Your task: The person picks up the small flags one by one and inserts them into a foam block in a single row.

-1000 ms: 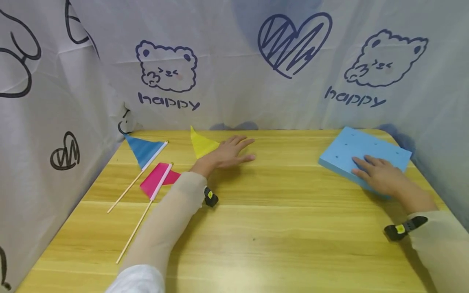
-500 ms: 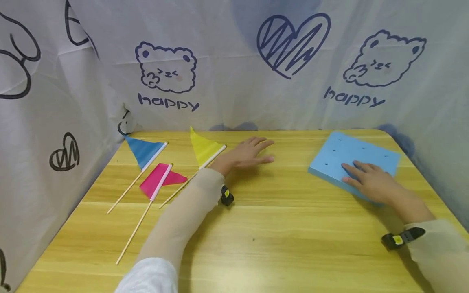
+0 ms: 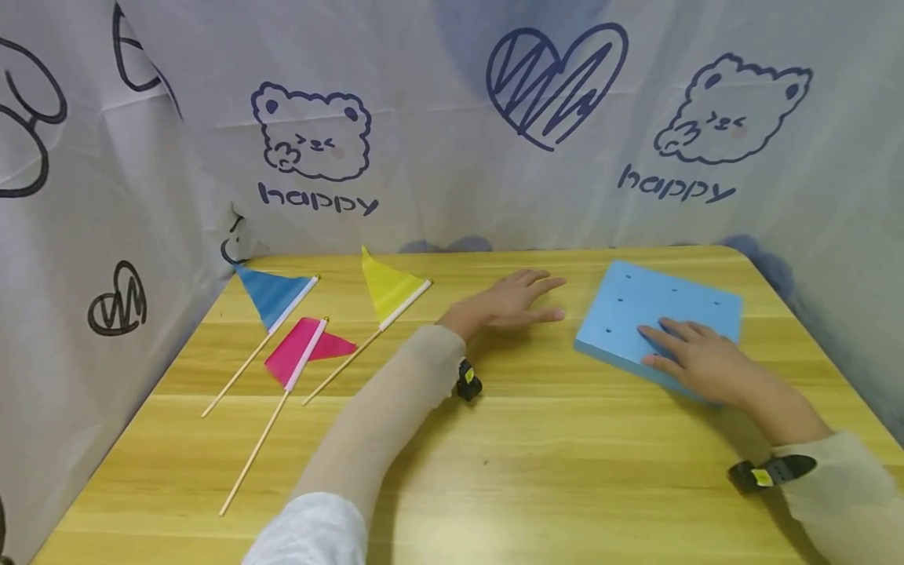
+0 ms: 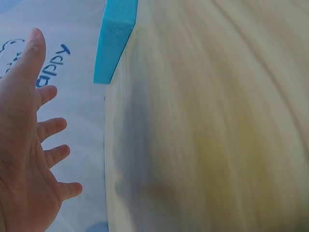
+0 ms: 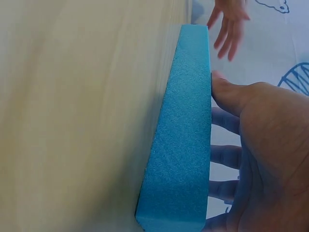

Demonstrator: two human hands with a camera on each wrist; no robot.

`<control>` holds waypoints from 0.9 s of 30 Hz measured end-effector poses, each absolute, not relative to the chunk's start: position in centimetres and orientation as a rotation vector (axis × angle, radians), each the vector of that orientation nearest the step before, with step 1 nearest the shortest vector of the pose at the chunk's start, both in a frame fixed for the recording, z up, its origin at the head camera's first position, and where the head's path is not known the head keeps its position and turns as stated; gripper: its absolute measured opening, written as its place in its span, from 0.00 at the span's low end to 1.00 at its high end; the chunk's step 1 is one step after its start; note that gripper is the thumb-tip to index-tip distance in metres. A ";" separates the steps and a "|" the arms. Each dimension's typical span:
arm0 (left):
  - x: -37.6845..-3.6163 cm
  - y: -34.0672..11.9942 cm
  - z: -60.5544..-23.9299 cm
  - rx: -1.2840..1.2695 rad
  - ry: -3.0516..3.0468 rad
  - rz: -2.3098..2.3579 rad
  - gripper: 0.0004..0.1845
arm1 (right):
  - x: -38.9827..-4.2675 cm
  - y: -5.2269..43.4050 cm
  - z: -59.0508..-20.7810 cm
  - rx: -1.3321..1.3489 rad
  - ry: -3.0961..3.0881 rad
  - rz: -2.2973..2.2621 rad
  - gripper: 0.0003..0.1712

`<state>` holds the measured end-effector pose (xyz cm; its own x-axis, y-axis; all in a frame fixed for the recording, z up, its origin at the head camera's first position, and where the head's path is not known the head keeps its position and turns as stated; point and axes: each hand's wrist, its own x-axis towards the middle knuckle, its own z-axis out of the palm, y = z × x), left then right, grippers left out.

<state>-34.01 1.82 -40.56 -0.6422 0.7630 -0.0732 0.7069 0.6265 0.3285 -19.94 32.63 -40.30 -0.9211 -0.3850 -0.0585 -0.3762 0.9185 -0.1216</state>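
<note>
A flat light-blue foam block with several small holes in its top lies on the right part of the table. My right hand rests its spread fingertips on the top face, near the front edge. In the right wrist view the thumb and fingers touch the block's upper side, and its thick edge faces the camera. My left hand hovers over the table just left of the block, holding nothing. Its fingers are spread in the left wrist view, with a corner of the foam block beyond them.
Three small flags on wooden sticks lie on the left side of the wooden table: a blue flag, a pink flag and a yellow flag. A white curtain with drawn bears and hearts hangs behind.
The foam block has slid left and toward me under my right hand. My left hand has moved right, away from the yellow flag, which now shows whole.
</note>
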 end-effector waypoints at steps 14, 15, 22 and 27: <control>-32.8 6.0 -41.0 1.250 2.579 0.272 0.40 | -18.5 31.5 -40.2 -0.681 3.014 -0.170 0.37; -32.7 6.3 -40.9 1.247 2.573 0.253 0.40 | -18.4 31.4 -40.1 -0.686 3.014 -0.174 0.37; -31.7 7.7 -40.9 1.305 2.480 0.139 0.40 | -18.4 32.0 -39.9 -0.727 3.046 -0.261 0.36; -31.3 8.2 -41.2 1.265 2.452 0.121 0.41 | -19.4 33.8 -40.4 -0.676 3.087 -0.344 0.37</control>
<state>-31.31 8.18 -41.17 -0.5240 0.8006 -0.2907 0.7681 0.5917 0.2450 -19.40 33.81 -40.45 -0.9090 -0.4087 0.0821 -0.4167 0.8863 -0.2019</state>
